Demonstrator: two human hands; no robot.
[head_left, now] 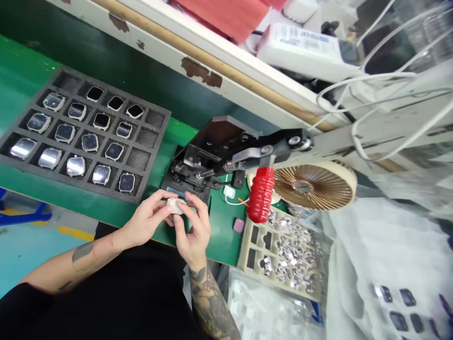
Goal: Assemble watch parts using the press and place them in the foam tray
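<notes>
My left hand (150, 215) and my right hand (194, 225) both pinch a small off-white smartwatch case (176, 205) between thumb and fingertips. It is held over the near edge of the green table, and fingers cover part of it. Just beyond my hands stands a black toggle press (212, 158) with a red ribbed handle (261, 196). To the left lies a grey foam tray (136, 158), its pockets holding several smartwatches (90, 141) with pale frames and dark glossy faces. Its right column has several vacant pockets.
Right of the press are a fan (307, 186), a small mauve square piece (238, 225) and a beige divided tray (246, 255) full of small shiny metal parts. White cables (375, 80) hang from the shelf (198, 61) at upper right. Plastic-wrapped pieces (403, 307) lie at lower right.
</notes>
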